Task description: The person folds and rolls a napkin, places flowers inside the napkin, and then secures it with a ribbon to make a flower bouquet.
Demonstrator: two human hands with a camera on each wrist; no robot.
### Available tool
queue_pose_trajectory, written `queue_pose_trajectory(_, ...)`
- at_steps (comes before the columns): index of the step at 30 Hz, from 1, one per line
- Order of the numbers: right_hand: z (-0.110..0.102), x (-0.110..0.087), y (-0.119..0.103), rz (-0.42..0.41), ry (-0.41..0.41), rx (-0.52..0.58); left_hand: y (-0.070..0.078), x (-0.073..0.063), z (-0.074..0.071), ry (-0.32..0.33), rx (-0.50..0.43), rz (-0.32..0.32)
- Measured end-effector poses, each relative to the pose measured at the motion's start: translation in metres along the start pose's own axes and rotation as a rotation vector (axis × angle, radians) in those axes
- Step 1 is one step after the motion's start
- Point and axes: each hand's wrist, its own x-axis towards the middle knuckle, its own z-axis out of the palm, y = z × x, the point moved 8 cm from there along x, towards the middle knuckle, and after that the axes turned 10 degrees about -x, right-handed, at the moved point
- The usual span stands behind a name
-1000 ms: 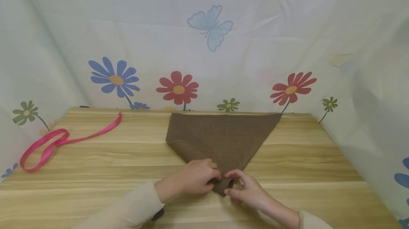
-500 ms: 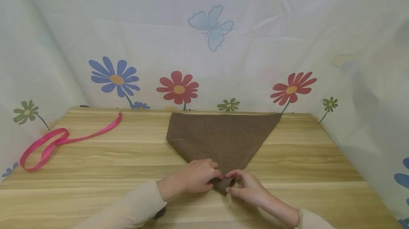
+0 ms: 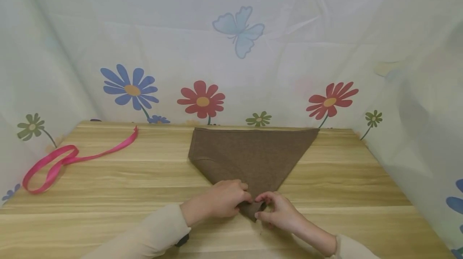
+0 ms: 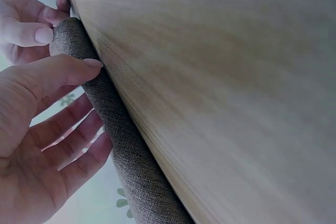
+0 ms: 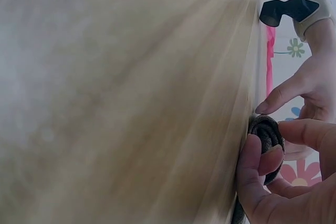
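Note:
A brown cloth [image 3: 249, 154] lies on the table, its long straight side at the back and its shape narrowing towards the person. Along the near left side runs a rolled edge [image 4: 137, 163]. My left hand [image 3: 228, 198] holds this roll near the front corner, thumb on one side and fingers on the other in the left wrist view. Just to its right, my right hand [image 3: 282, 213] pinches the end of the roll between thumb and fingers. Coiled layers show at the roll end [image 5: 266, 129] in the right wrist view. The hands partly cover the front corner.
A pink ribbon [image 3: 68, 160] lies looped on the left of the wood-grain table [image 3: 152, 186]. White sheeting [image 3: 166, 50] printed with flowers and a butterfly stands behind the table and along both sides. A dark device [image 5: 287, 10] sits at the left wrist.
The left hand and its sleeve have shifted very slightly to the right. Both hands keep their hold on the rolled cloth, which otherwise lies as before.

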Motion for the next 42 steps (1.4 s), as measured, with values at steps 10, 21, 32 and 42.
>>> queue_pose_trajectory(10, -0.001, 0.001, -0.002, 0.004, 0.002, -0.006, 0.002, 0.001, 0.000, -0.013, 0.027, 0.013)
queue_pose_trajectory(21, -0.002, 0.001, -0.001, 0.022, -0.002, -0.002, 0.005, 0.007, -0.001, 0.007, 0.076, 0.072)
queue_pose_trajectory(32, 0.000, -0.002, -0.006, -0.075, -0.032, -0.013, 0.010, 0.003, -0.004, -0.013, -0.039, 0.024)
queue_pose_trajectory(42, 0.009, -0.011, -0.008, -0.094, -0.173, 0.089, 0.022, -0.001, -0.005, -0.040, -0.051, 0.010)
